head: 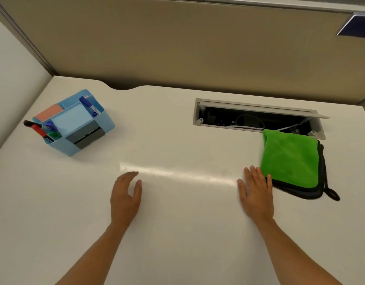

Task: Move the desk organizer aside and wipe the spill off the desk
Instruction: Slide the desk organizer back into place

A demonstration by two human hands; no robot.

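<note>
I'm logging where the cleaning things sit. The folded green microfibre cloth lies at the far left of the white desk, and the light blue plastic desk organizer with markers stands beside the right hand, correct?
Not quite: the sides are swapped. The head view shows the folded green microfibre cloth lying at the right of the white desk, next to the right hand, while the light blue plastic desk organizer with markers stands at the far left.

White desk point(177, 233): light blue desk organizer point(74, 124) at far left, holding blue, red and green markers and a pink pad; open cable tray point(257, 118) recessed at rear right, white cables inside. Folded green cloth point(290, 159) with dark trim lies at right, its far edge overlapping the tray. Left hand point(126, 196) and right hand point(257, 194), both empty with fingers spread, over the desk centre; right fingertips just beside the cloth.
</note>
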